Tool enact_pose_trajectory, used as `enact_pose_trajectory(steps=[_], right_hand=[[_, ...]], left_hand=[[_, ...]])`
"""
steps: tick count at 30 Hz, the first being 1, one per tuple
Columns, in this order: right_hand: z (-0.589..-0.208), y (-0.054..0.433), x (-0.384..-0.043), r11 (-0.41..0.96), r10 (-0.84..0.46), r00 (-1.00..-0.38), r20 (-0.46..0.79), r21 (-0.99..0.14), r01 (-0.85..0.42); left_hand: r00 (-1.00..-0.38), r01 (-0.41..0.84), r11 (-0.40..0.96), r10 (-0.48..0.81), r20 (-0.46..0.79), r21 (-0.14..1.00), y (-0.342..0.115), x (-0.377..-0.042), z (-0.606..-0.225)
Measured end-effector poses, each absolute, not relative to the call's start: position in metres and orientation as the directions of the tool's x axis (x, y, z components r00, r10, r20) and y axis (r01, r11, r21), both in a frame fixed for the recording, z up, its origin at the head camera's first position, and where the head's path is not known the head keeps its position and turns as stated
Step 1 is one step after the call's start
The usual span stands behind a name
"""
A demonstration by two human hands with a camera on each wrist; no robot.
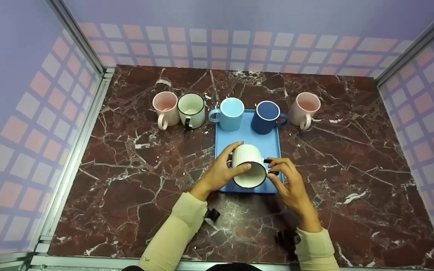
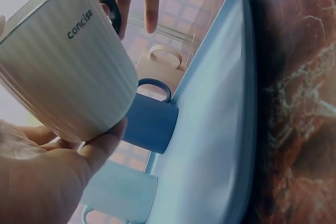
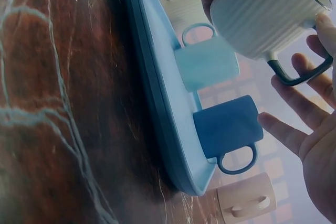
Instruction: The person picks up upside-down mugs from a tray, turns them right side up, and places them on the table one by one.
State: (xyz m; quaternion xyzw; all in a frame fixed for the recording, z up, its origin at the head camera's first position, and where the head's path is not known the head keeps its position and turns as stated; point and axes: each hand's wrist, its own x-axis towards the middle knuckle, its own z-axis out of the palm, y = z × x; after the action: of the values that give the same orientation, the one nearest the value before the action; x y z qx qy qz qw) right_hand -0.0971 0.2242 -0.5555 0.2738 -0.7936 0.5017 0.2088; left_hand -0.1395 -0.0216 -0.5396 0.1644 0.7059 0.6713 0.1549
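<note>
A ribbed white mug [image 1: 248, 155] with a black rim is held tilted above the near part of a blue tray [image 1: 226, 143], its mouth towards me. My left hand [image 1: 219, 173] grips the mug's body, thumb at the rim. On the other side my right hand [image 1: 291, 184] pinches the black handle [image 3: 299, 80] with thumb and fingers. The word "concise" shows on the mug's side in the left wrist view. At the tray's far end stand a light blue mug [image 1: 232, 119], handle left, and a dark blue mug [image 1: 264, 123], handle right.
Left of the tray, a pink mug [image 1: 167, 113] and a pale green mug [image 1: 194, 117] with a black rim stand side by side. Another pink mug [image 1: 300, 113] stands right of the tray. Checkered walls [image 1: 217, 41] enclose the dark red marbled table [image 1: 352, 169].
</note>
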Motion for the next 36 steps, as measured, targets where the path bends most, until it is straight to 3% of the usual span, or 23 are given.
enact_pose_trajectory(steps=[12,18,22,29,36], right_hand=[[-0.542,0.213,-0.094,0.350,-0.133,-0.784,0.607,-0.711,-0.610],[-0.520,0.207,-0.088,0.329,-0.074,-0.836,0.543,-0.778,-0.535],[-0.519,0.207,-0.087,0.339,-0.051,-0.873,0.485,-0.814,-0.472],[-0.545,0.211,-0.095,0.343,-0.034,-0.920,0.392,-0.860,-0.379],[-0.550,0.213,-0.097,0.242,-0.081,-0.979,0.189,-0.949,-0.203]], left_hand=[[-0.836,0.226,0.057,0.523,0.164,0.972,-0.019,-0.140,-0.542],[-0.808,0.202,0.041,0.572,0.143,0.979,-0.018,-0.135,-0.541],[-0.826,0.175,0.049,0.551,0.120,0.983,-0.015,-0.132,-0.540],[-0.869,0.081,0.071,0.493,0.035,0.994,-0.011,-0.129,-0.541],[-0.885,0.054,0.117,0.465,-0.007,0.992,-0.011,-0.126,-0.541]])
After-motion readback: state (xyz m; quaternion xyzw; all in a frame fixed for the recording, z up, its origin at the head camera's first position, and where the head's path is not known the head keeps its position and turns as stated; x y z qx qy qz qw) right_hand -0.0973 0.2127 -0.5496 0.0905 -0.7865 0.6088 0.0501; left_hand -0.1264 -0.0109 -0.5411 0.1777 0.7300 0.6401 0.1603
